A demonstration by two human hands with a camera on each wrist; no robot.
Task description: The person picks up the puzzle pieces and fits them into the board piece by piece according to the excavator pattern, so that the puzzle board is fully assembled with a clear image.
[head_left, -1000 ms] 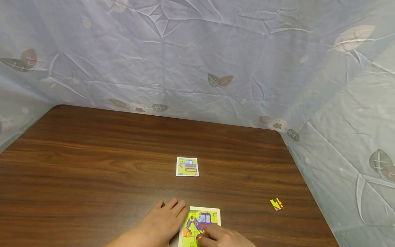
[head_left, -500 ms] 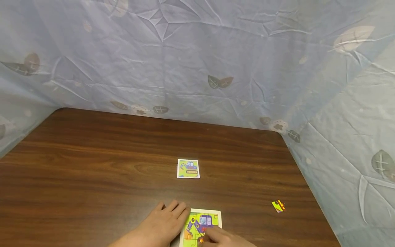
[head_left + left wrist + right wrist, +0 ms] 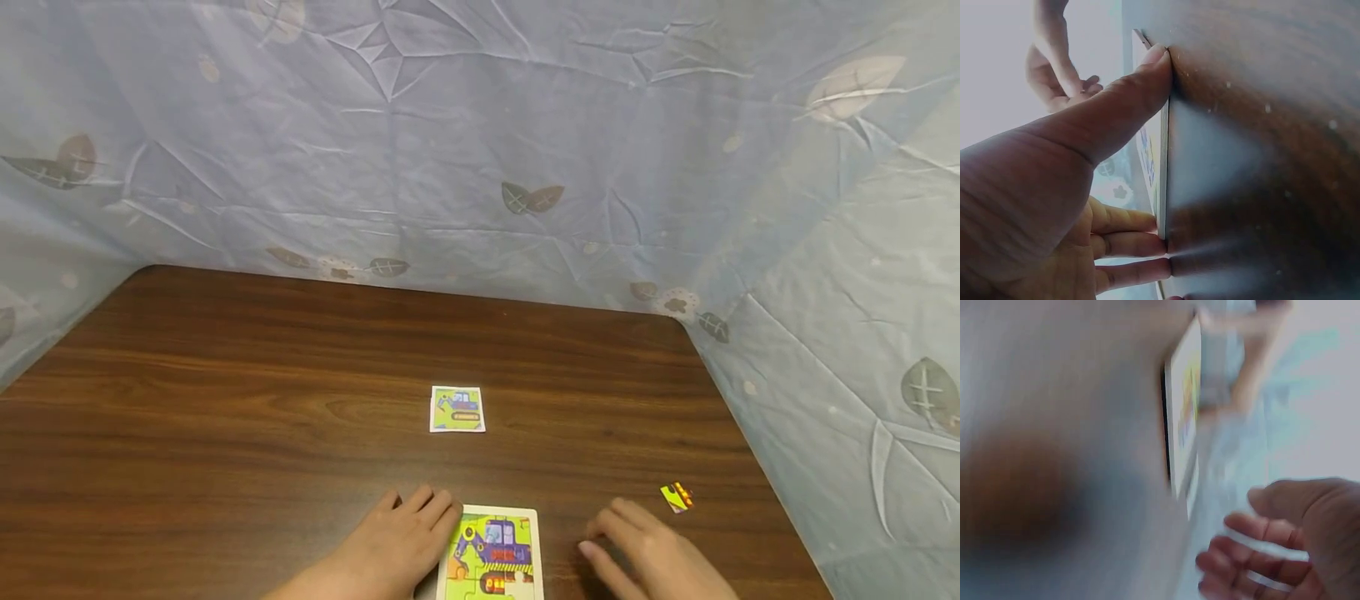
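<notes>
A white-framed jigsaw puzzle of a purple excavator lies at the table's near edge, its lower part cut off in the head view. A pale patch shows among its pieces at the lower right. My left hand rests along the puzzle's left side; in the left wrist view its thumb and fairly straight fingertips touch the frame's edge and the table. Right of the puzzle, my right hand hovers with loosely bent fingers and nothing between them. Just beyond it lies a loose puzzle piece, green with red and yellow.
A small square picture card with the same excavator lies farther back on the brown wooden table. Pale blue leaf-patterned curtains hang around the table's back and sides.
My right hand has let go of the puzzle's lower right area and moved right toward the loose piece, uncovering the puzzle's right part. The left hand stays at the frame's left side.
</notes>
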